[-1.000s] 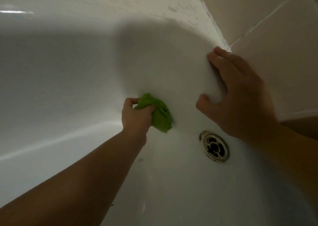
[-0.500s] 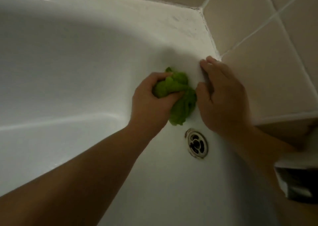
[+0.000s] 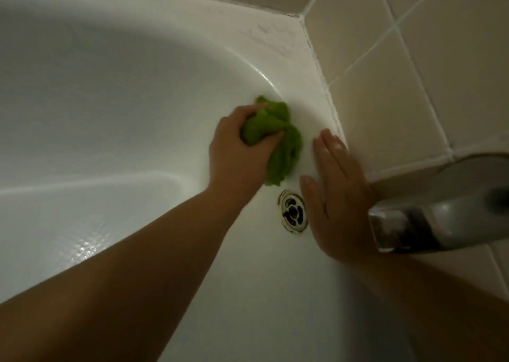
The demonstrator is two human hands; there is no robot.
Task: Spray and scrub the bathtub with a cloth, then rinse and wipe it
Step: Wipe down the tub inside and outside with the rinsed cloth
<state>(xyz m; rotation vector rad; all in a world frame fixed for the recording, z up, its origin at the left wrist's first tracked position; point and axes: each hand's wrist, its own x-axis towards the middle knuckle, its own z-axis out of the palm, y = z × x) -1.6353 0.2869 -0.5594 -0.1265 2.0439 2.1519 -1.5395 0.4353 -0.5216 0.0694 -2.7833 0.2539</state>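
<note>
- Since a moment ago the left hand (image 3: pixel 242 152) has carried the green cloth (image 3: pixel 278 138) up the end wall of the bathtub (image 3: pixel 115 91), toward the far right corner; the right hand (image 3: pixel 334 193) has slid down and flattened beside the drain, and a tap has come into view at the right edge.
- Far left, the tub's long wall and floor show a wet-looking sheen, with a glint low on the near left; whether that is spray or rinse water I cannot tell.
- Left hand: fingers and thumb curled round the bunched cloth, pressing it against the curved end wall just below the rim.
- Cloth: it sits between the two hands, its lower end hanging just above the overflow drain (image 3: pixel 293 211).
- Drain: a round metal fitting on the end wall, with dark staining round its edge; no standing water shows near it, and nothing lies in the tub apart from cloth and hands.
- Right hand: fingers straight and close together, palm laid flat on the tub wall just right of the drain, seemingly as a brace.
- Tap (image 3: pixel 440 224): a chrome spout at the near right, over the tiled ledge (image 3: pixel 413 100); no water runs from it.
- My reading: scrubbing is under way at the corner. No spray bottle is in sight, so spraying looks done; rinsing and the final wipe seem yet to come.
</note>
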